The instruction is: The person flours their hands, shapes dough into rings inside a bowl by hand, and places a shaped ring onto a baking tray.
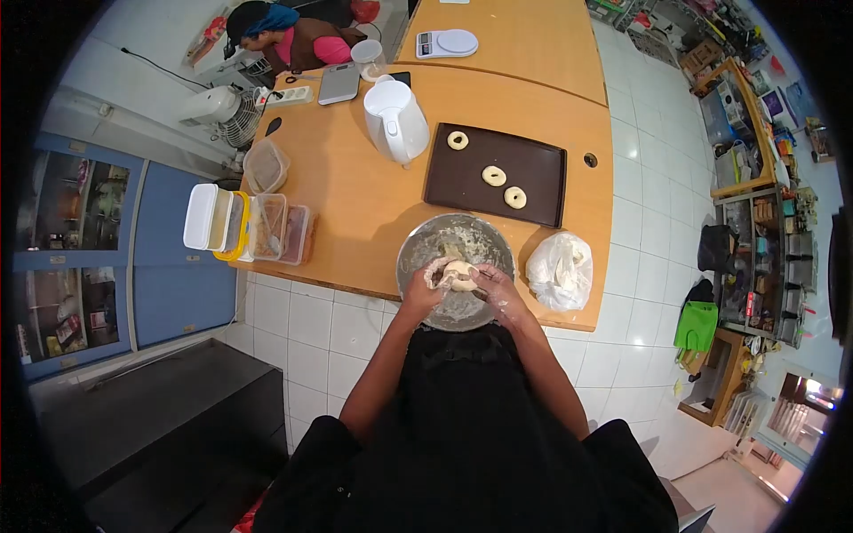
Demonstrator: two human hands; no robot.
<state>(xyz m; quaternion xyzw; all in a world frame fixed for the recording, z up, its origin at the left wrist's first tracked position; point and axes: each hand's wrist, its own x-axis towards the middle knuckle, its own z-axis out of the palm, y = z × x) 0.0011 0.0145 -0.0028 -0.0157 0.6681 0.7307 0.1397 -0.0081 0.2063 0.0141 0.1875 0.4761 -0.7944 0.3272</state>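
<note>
Both my hands hold a pale piece of dough [459,274] over a metal mixing bowl [410,246] whose inside is smeared with flour and dough. My left hand [427,286] grips the dough's left side, fingers curled and floury. On the right side, my right hand [498,291] is closed on it, with flour on the skin. Beyond the bowl lies a dark baking tray [533,160] with three dough rings, one of them a ring [515,197] at the near right. A white plastic bag [560,271] stands right of the bowl.
A white electric kettle [395,120] stands behind the bowl, left of the tray. Plastic containers [269,226] crowd the table's left edge. Two kitchen scales, one a white scale [447,43], lie farther back. Another person [293,40] leans at the far left near a fan [227,115].
</note>
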